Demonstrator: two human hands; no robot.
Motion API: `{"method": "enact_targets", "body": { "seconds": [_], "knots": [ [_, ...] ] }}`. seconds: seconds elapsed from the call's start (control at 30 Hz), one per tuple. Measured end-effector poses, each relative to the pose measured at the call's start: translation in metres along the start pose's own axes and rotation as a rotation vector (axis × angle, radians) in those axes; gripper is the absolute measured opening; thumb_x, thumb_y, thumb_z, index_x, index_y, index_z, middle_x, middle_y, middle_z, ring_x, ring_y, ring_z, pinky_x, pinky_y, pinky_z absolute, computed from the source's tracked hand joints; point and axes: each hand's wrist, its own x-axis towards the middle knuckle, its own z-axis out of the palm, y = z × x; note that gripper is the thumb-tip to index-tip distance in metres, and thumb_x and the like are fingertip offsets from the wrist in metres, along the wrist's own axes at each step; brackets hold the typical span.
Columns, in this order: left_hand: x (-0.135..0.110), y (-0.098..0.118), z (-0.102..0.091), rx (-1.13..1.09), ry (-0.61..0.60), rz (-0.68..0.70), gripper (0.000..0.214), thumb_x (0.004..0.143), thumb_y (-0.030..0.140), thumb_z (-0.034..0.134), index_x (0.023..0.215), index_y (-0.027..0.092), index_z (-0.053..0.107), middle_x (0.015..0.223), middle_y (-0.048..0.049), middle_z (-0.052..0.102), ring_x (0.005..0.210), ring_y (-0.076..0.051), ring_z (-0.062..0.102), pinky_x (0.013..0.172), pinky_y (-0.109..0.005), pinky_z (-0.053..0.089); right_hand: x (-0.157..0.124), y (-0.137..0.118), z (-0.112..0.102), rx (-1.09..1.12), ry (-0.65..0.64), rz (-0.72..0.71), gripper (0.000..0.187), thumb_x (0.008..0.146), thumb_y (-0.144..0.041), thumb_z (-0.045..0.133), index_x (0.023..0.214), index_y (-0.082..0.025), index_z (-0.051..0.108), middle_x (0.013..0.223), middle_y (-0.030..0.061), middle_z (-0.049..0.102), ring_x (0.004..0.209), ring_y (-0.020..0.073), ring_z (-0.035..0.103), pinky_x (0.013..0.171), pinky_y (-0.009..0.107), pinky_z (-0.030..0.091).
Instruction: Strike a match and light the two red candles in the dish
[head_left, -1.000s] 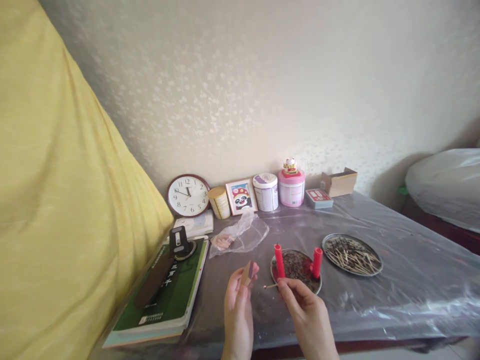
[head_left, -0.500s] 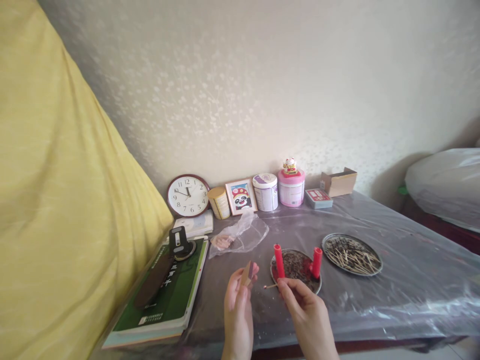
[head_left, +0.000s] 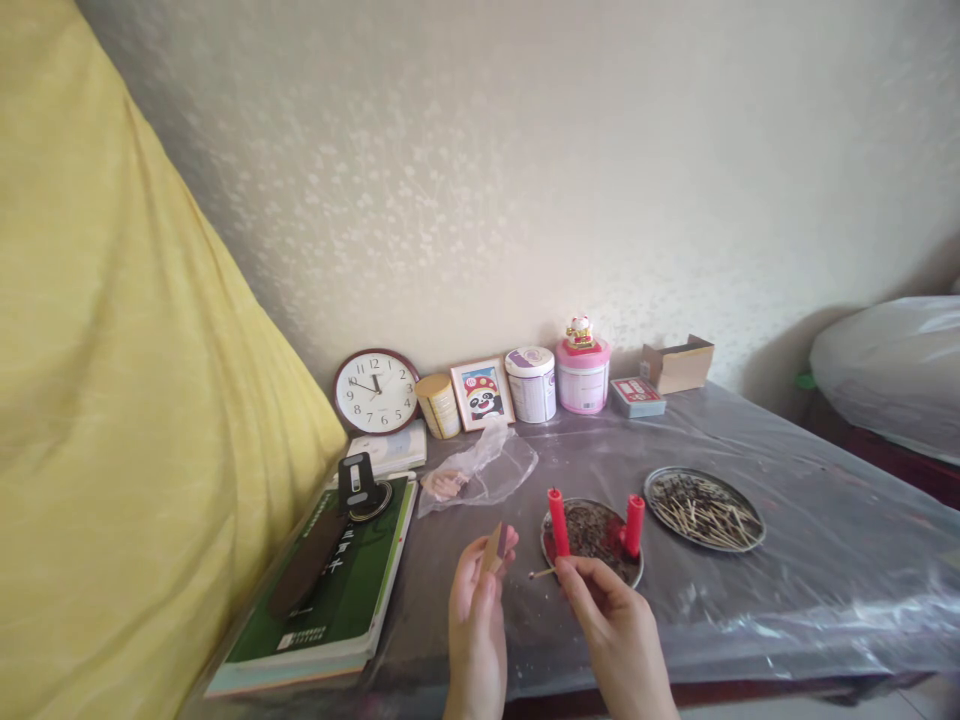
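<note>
My left hand (head_left: 478, 610) is closed round a small matchbox (head_left: 494, 548), held upright with a dark striking side facing right. Between thumb and fingers, my right hand (head_left: 611, 620) pinches a match (head_left: 543, 573) whose dark head points left toward the box, a short gap away. No clear flame shows on it. Just beyond the right hand, a round metal tray (head_left: 592, 515) full of dark burnt bits carries two red candles, the left one (head_left: 558, 522) and the right one (head_left: 634, 525). Neither candle shows a flame.
To the right lies a second tray (head_left: 651, 482) of used matches. A crumpled plastic bag (head_left: 510, 465) is behind my left hand. Green books (head_left: 352, 600) with a dark strapped object lie left. Along the wall stand a clock (head_left: 376, 391), tins, a picture frame (head_left: 484, 394) and a cardboard box (head_left: 679, 365).
The glow at the match head has faded to a dark tip. Both hands stay almost in place.
</note>
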Motion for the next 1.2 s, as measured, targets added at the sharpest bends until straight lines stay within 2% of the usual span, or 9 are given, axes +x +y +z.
{"method": "enact_targets", "body": {
  "seconds": [0.3,1.2],
  "knots": [
    [-0.0001,0.0015,0.0014,0.013,0.026,-0.009,0.038,0.076,0.047,0.066,0.103,0.019,0.068,0.116,-0.0145,0.069,0.115,-0.033,0.057,0.099,-0.048,0.04,0.0001,-0.0015,-0.0007,0.006,-0.005,0.011,0.039,0.073,-0.057,0.064,0.074,-0.018,0.069,0.064,0.0036,0.064,0.059,0.0173,0.052,0.055,0.023,0.043],
    [-0.0005,0.0001,-0.0042,0.01,-0.025,0.018,0.032,0.084,0.041,0.058,0.108,0.02,0.064,0.12,-0.0124,0.068,0.117,-0.031,0.055,0.102,-0.049,0.036,0.0002,-0.0069,-0.0007,-0.01,0.013,0.041,0.039,0.07,-0.057,0.065,0.071,-0.018,0.07,0.061,0.0018,0.063,0.056,0.0158,0.05,0.053,0.023,0.04]
  ]
}}
